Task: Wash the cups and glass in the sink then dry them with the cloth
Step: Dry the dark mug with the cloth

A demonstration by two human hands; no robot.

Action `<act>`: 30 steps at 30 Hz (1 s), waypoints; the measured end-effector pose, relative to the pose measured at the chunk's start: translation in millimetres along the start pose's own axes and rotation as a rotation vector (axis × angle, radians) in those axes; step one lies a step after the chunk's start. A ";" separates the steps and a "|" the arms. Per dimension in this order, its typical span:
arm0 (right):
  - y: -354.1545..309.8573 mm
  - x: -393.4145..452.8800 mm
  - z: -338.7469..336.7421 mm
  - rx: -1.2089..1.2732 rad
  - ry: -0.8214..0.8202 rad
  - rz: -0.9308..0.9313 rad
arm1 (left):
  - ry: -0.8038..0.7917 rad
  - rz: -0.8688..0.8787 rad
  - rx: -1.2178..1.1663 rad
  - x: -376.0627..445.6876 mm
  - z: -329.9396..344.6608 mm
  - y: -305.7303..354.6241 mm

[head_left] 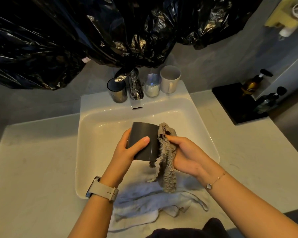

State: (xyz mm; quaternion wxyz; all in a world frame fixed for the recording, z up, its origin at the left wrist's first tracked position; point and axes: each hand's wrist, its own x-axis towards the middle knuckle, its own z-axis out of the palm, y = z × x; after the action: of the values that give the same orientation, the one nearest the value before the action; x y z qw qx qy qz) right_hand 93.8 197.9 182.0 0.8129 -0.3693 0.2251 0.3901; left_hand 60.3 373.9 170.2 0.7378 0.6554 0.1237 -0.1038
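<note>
Over the white sink (201,127) my left hand (127,150) grips a dark grey cup (143,134), lying on its side with its mouth to the right. My right hand (184,155) holds a grey fluffy cloth (167,160) bunched against the cup's mouth, its tail hanging down. On the sink's back ledge stand a dark glass (117,91), a clear glass (152,85) and a white mug (169,79) with its handle toward me.
The chrome faucet (134,83) rises between the glasses on the ledge. A pale towel (153,200) lies over the sink's front edge. Black plastic sheeting (76,31) hangs above. A black tray (234,103) with pump bottles (251,84) sits at the right.
</note>
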 end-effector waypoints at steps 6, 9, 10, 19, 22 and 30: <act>2.4 3.7 -1.3 -0.008 0.034 0.053 | -0.047 -0.054 -0.014 0.3 -0.6 -14.2; 9.0 8.0 -1.7 -0.076 0.077 -0.110 | -0.024 -0.081 -0.092 0.9 0.7 -18.7; 10.6 7.4 -1.3 -0.125 0.095 -0.161 | -0.024 -0.090 -0.108 1.5 -0.4 -18.8; 2.9 -3.4 -0.7 -0.267 -0.032 -0.220 | -0.011 0.003 -0.020 -2.0 -1.7 -17.7; 5.3 0.2 0.8 -0.343 0.093 -0.190 | 0.016 0.102 0.043 -5.8 4.0 -13.7; 11.2 -0.6 -5.9 -0.222 0.033 -0.172 | 0.030 0.116 0.044 -9.1 0.1 -12.7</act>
State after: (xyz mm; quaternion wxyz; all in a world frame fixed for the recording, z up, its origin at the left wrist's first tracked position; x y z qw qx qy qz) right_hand 84.0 197.7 173.9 0.7937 -0.4813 0.1614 0.3353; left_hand 47.7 372.3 161.2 0.7259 0.6792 0.0940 -0.0537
